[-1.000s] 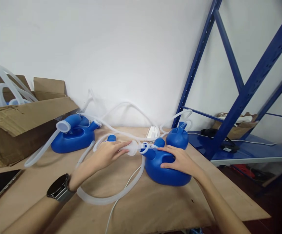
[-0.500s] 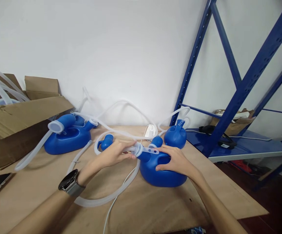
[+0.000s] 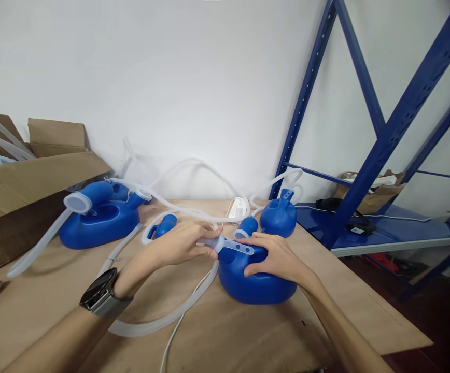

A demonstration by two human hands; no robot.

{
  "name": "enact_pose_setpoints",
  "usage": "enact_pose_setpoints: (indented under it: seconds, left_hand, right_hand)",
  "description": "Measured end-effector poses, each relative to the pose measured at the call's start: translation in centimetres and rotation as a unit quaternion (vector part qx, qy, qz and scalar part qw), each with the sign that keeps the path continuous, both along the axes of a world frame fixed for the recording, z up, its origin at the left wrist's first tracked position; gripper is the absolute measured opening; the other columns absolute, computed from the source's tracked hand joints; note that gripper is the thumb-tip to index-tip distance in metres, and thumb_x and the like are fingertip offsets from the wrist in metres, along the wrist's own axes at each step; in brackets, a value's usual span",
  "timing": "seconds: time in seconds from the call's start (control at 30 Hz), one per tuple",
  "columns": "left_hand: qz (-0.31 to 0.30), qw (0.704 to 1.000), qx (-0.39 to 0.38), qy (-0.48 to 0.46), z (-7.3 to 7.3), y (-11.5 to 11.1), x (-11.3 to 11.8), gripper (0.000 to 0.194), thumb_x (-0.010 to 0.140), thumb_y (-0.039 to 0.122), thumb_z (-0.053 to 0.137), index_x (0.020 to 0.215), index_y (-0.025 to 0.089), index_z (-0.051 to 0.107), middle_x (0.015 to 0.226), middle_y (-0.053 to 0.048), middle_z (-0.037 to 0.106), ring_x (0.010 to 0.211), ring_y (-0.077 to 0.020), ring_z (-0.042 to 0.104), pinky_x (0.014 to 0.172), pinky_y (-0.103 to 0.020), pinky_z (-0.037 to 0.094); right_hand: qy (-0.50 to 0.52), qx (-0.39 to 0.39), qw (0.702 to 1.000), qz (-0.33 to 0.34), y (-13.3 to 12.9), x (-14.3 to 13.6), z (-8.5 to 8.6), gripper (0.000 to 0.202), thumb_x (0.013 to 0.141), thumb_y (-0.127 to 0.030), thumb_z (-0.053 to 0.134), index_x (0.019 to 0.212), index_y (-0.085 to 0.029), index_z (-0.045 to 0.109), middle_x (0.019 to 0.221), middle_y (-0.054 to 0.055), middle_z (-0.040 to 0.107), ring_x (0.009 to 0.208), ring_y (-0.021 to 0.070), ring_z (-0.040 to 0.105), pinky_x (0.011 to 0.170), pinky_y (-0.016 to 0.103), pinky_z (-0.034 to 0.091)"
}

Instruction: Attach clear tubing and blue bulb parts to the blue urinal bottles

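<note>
A blue plastic urinal bottle (image 3: 258, 285) stands on the table in front of me. My left hand (image 3: 188, 242), a watch on its wrist, pinches the translucent cap (image 3: 216, 243) at the bottle's mouth. From the cap a clear strap with holes (image 3: 239, 247) reaches toward the handle. My right hand (image 3: 273, 256) grips the bottle by its handle, the thumb on the near side. Behind my left hand lies a small blue funnel-shaped piece (image 3: 166, 226), and a similar blue piece (image 3: 247, 226) lies behind the bottle. A translucent hose (image 3: 170, 317) loops over the table below my left arm.
Another blue bottle (image 3: 100, 225) with hose stands at left, beside a cardboard box (image 3: 34, 186) of hoses. A third blue bottle (image 3: 278, 217) stands at the back right. A white adapter (image 3: 239, 208) and cable lie near the wall. Blue shelving (image 3: 365, 171) borders the table's right side.
The cap now sits against the bottle's mouth, hiding the neck that showed before. My left hand is closer to it. The view has shifted slightly.
</note>
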State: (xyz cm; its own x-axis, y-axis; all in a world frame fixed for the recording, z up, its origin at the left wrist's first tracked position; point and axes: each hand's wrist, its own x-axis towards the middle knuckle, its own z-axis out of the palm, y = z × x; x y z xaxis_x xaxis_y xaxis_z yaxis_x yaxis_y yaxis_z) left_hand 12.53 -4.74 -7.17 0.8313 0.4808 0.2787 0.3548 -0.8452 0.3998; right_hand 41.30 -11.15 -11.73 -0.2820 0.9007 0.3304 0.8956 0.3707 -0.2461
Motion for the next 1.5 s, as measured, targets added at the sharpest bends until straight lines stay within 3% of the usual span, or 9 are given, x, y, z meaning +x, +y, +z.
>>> enact_pose_setpoints:
  seconds: [0.17,0.33,0.47,0.63,0.83,1.0,1.23,1.37,1.5]
  left_hand:
    - [0.007,0.999,0.036,0.005,-0.5,-0.1,0.2,0.044,0.094,0.047,0.067,0.13,0.022,0.071,0.137,-0.013,0.068,0.127,-0.0312,0.064,0.106,-0.04,0.048]
    - [0.096,0.981,0.17,-0.021,-3.3,-2.0,0.1,0.047,0.103,0.044,0.054,0.145,0.024,0.056,0.146,-0.014,0.061,0.13,-0.0302,0.06,0.106,-0.046,0.049]
    - [0.186,0.922,0.336,-0.055,-6.3,-4.2,0.5,0.028,0.104,0.033,0.05,0.121,0.021,0.07,0.119,-0.016,0.073,0.116,-0.0324,0.064,0.102,-0.055,0.047]
    - [0.294,0.904,0.303,0.073,-8.2,-4.2,1.8,0.042,0.098,0.051,0.058,0.098,0.011,0.072,0.088,-0.02,0.072,0.085,-0.0342,0.069,0.075,-0.044,0.053]
    - [0.3,0.922,0.227,0.091,-8.2,-3.4,2.2,0.047,0.096,0.053,0.061,0.107,0.008,0.069,0.093,-0.023,0.072,0.085,-0.0357,0.071,0.065,-0.038,0.051]
    - [0.308,0.92,0.201,0.133,-8.2,-4.1,2.7,0.021,0.101,0.022,0.051,0.097,0.01,0.068,0.082,-0.02,0.071,0.074,-0.0334,0.072,0.056,-0.034,0.048]
    - [0.329,0.897,0.232,0.183,-8.1,-5.2,3.6,0.021,0.093,0.001,0.049,0.095,0.009,0.068,0.073,-0.014,0.07,0.065,-0.0269,0.073,0.051,-0.028,0.048]
    - [0.335,0.885,0.259,0.195,-8.0,-5.7,3.7,0.019,0.094,0.003,0.052,0.094,0.008,0.07,0.073,-0.012,0.07,0.066,-0.0254,0.073,0.053,-0.027,0.05]
    - [0.338,0.889,0.252,0.179,-7.2,-5.8,3.6,0.023,0.101,0.026,0.058,0.097,0.008,0.073,0.076,-0.014,0.072,0.069,-0.0282,0.073,0.056,-0.031,0.053]
  right_hand:
    - [0.014,-0.012,1.0,0.001,0.0,-0.4,0.4,0.063,0.069,-0.062,0.084,0.126,-0.038,0.073,0.126,0.003,0.076,0.116,0.0332,0.069,0.096,0.045,0.053]
    - [0.007,-0.01,0.998,-0.068,0.4,-1.4,1.0,0.048,0.081,-0.066,0.071,0.113,-0.032,0.079,0.107,0.006,0.081,0.099,0.0333,0.076,0.083,0.041,0.056]
    - [0.006,0.013,0.995,-0.099,0.7,-1.8,0.9,0.05,0.078,-0.071,0.071,0.104,-0.03,0.082,0.099,0.008,0.082,0.091,0.034,0.077,0.077,0.04,0.056]
    - [0.009,0.006,0.994,-0.106,0.3,-1.9,0.7,0.048,0.078,-0.07,0.072,0.105,-0.03,0.081,0.1,0.007,0.082,0.094,0.0346,0.076,0.079,0.04,0.055]
    - [0.01,0.031,0.995,-0.099,0.2,-2.0,0.2,0.051,0.08,-0.073,0.067,0.103,-0.03,0.081,0.095,0.007,0.082,0.088,0.0316,0.077,0.074,0.037,0.054]
    - [-0.021,0.012,0.993,-0.12,0.3,-2.5,0.5,0.054,0.078,-0.076,0.067,0.105,-0.03,0.081,0.094,0.007,0.082,0.088,0.0323,0.076,0.072,0.036,0.052]
    - [-0.047,-0.032,0.988,-0.14,0.6,-3.0,1.1,0.067,0.076,-0.084,0.06,0.11,-0.03,0.079,0.095,0.009,0.08,0.093,0.035,0.074,0.073,0.037,0.049]
    - [-0.049,-0.049,0.986,-0.154,0.7,-3.3,1.4,0.074,0.076,-0.088,0.055,0.112,-0.028,0.079,0.099,0.011,0.08,0.097,0.0357,0.073,0.076,0.037,0.049]
    - [-0.044,-0.046,0.985,-0.162,0.5,-3.5,1.4,0.076,0.075,-0.089,0.056,0.112,-0.027,0.079,0.1,0.012,0.08,0.095,0.0353,0.073,0.077,0.038,0.048]
